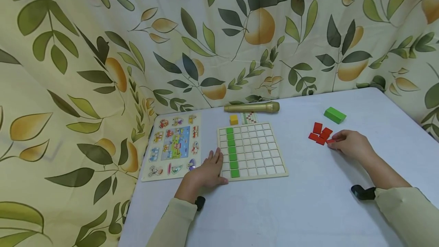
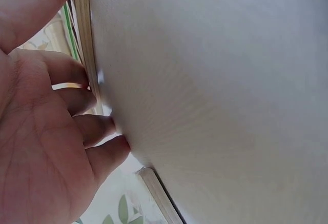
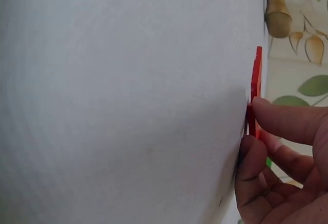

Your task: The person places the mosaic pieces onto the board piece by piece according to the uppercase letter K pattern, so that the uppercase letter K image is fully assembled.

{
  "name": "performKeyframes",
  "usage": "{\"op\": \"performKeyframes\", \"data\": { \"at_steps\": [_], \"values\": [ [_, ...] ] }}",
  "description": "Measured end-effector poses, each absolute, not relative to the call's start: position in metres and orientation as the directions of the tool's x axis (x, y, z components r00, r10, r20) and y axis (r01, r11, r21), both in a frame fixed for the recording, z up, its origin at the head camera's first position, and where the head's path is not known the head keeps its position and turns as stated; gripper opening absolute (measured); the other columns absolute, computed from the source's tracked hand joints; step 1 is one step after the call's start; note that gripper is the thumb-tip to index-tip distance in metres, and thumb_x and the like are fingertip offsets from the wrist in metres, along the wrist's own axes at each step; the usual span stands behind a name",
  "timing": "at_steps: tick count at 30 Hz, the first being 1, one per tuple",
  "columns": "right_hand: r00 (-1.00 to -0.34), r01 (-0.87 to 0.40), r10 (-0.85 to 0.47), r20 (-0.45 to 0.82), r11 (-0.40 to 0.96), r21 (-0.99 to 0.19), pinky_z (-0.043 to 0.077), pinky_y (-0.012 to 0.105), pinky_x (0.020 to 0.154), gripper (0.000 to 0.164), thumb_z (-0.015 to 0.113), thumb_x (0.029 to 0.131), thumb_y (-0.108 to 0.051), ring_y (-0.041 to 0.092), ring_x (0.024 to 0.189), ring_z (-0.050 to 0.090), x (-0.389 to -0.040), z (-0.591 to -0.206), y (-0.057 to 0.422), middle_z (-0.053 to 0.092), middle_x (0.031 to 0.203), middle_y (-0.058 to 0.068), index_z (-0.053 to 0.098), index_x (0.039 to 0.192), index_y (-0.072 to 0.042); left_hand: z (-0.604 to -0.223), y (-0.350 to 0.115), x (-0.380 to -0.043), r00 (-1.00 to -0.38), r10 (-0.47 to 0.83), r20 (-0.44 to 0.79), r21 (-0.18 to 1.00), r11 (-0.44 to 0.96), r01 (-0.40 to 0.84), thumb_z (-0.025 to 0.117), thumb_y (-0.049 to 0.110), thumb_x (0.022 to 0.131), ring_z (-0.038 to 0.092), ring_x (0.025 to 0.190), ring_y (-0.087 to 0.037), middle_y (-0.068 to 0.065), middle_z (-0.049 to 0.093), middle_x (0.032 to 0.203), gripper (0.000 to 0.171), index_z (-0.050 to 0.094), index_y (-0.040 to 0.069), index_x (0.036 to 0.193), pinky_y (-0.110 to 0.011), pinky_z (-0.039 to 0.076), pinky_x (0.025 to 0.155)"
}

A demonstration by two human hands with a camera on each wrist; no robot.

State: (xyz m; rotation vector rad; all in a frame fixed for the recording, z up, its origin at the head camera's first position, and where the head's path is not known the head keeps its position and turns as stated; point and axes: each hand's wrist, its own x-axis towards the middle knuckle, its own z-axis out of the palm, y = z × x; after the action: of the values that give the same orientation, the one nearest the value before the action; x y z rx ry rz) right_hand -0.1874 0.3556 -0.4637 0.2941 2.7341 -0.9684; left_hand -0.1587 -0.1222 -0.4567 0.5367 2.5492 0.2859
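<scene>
A wooden grid board (image 1: 259, 151) lies on the table, with a column of green tiles (image 1: 232, 149) near its left side. My left hand (image 1: 210, 169) rests at the board's left edge. In the left wrist view, its fingers (image 2: 105, 157) reach down to the table beside the board's wooden edge (image 2: 84, 24). Off to the right, my right hand (image 1: 353, 146) pinches a red tile (image 1: 330, 141) between thumb and fingers, low over the cloth. Right beside it lies a loose group of red tiles (image 1: 318, 127). In the right wrist view, thumb and fingertips meet at red tiles (image 3: 257, 70).
A picture puzzle board (image 1: 145, 176) lies left of the grid board. Behind the grid are a gold microphone (image 1: 252, 107), a yellow cube (image 1: 234, 119) and a small patterned card (image 1: 249, 117). Green blocks (image 1: 334, 115) stand behind the red tiles. A leaf-patterned curtain (image 1: 212, 37) hangs behind the table.
</scene>
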Motion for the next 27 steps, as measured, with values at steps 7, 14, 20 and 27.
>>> {"op": "performKeyframes", "data": {
  "at_steps": [7,14,20,27],
  "values": [
    [-0.963,0.236,0.102,-0.25,0.764,-0.6,0.049,0.027,0.062,0.041,0.07,0.094,-0.021,0.032,0.087,0.056,-0.187,-0.46,0.352,0.063,0.093,0.016,0.056,0.118,0.009,-0.455,-0.122,-0.158,-0.791,0.43,-0.436,0.308,0.897,0.318,0.069,0.042,0.094,0.0,0.154,-0.031,-0.013,-0.001,0.169,0.097,0.012,0.001,0.161,-0.043,0.014,0.123],
    [-0.962,0.231,0.079,-0.261,0.748,-0.623,0.053,0.029,0.062,0.037,0.066,0.096,-0.017,0.026,0.079,0.061,-0.189,-0.455,0.346,0.065,0.096,0.02,0.057,0.121,0.009,-0.456,-0.122,-0.158,-0.79,0.431,-0.437,0.296,0.898,0.326,0.069,0.043,0.094,0.0,0.154,-0.031,-0.013,-0.002,0.168,0.097,0.012,0.001,0.16,-0.042,0.013,0.123],
    [-0.972,0.18,0.041,-0.231,0.766,-0.618,0.05,0.028,0.063,0.038,0.067,0.096,-0.019,0.036,0.094,0.053,-0.193,-0.448,0.334,0.059,0.111,0.03,0.061,0.122,0.007,-0.457,-0.123,-0.159,-0.79,0.43,-0.437,0.294,0.899,0.326,0.069,0.044,0.094,0.0,0.154,-0.031,-0.013,-0.002,0.169,0.097,0.013,0.001,0.161,-0.042,0.014,0.123],
    [-0.975,0.147,-0.007,-0.223,0.733,-0.664,0.054,0.029,0.066,0.036,0.069,0.096,-0.02,0.031,0.09,0.058,-0.205,-0.446,0.312,0.061,0.111,0.026,0.063,0.12,0.005,-0.457,-0.122,-0.159,-0.787,0.428,-0.444,0.299,0.899,0.321,0.069,0.044,0.094,0.0,0.154,-0.031,-0.012,-0.002,0.169,0.097,0.012,0.002,0.161,-0.043,0.013,0.123]
  ]
}}
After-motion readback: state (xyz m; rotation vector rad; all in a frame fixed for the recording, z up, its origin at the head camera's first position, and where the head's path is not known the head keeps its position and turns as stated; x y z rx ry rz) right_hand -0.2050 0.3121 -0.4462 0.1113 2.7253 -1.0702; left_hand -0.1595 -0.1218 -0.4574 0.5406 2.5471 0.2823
